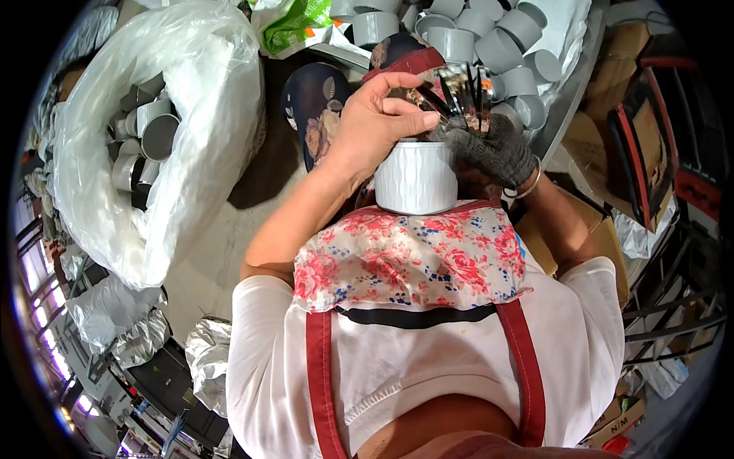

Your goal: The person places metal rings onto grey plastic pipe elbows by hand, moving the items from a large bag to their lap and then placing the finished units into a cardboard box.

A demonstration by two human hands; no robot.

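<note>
A light grey ribbed cup (417, 180) stands on my lap, against the flowered apron (413, 256). My bare left hand (371, 122) is above its left side, thumb and fingers closing on a thin, shiny dark strip. In a dark grey knitted glove, my right hand (493, 149) is at the cup's upper right and grips a bunch of shiny dark strips (466, 96) that fan upward. Their exact kind is not clear. The fingers and strips partly hide the cup's top.
A large translucent plastic bag (206, 115) at left holds several grey cups (159, 138). More grey cups (501, 50) are heaped in a lined container ahead, next to a green and white bag (294, 27). Cardboard (619, 57) and a red-edged black crate (646, 145) stand at right.
</note>
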